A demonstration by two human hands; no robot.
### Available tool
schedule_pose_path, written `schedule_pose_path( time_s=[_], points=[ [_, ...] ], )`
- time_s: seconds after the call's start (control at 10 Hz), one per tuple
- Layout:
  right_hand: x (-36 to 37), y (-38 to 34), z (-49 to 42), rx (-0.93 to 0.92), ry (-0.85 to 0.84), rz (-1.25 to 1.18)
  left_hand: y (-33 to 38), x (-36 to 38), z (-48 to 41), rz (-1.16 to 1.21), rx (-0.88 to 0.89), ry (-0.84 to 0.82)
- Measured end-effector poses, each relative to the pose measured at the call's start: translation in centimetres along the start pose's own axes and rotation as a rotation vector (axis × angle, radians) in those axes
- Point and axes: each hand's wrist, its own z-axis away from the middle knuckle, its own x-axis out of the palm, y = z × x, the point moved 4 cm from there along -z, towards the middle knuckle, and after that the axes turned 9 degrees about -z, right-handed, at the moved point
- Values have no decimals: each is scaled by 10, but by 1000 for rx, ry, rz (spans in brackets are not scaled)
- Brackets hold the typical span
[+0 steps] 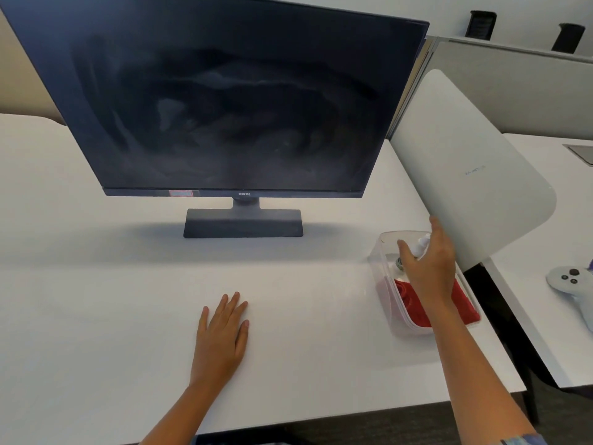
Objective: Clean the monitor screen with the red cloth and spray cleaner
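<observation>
A dark monitor (231, 101) with a smeared, dusty screen stands on the white table (96, 300), tilted back on its stand. At the right sits a clear plastic container (385, 293). Inside it lie a folded red cloth (414, 303) and a small white spray bottle (423, 242). My right hand (426, 268) hovers over the container with fingers spread around the bottle; whether it touches the bottle I cannot tell. My left hand (223, 332) rests flat on the table, fingers apart, in front of the monitor.
A white chair back (471, 175) rises just behind the container. A second desk (545, 316) on the right carries a pale game controller (574, 284). A grey partition (513, 85) runs behind it.
</observation>
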Motion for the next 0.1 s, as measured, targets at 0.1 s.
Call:
schedule_pose_path(
  time_s=[0.1],
  points=[
    [23,-35,30,-251,-33,-1,1,4,1,18,-3,19]
  ],
)
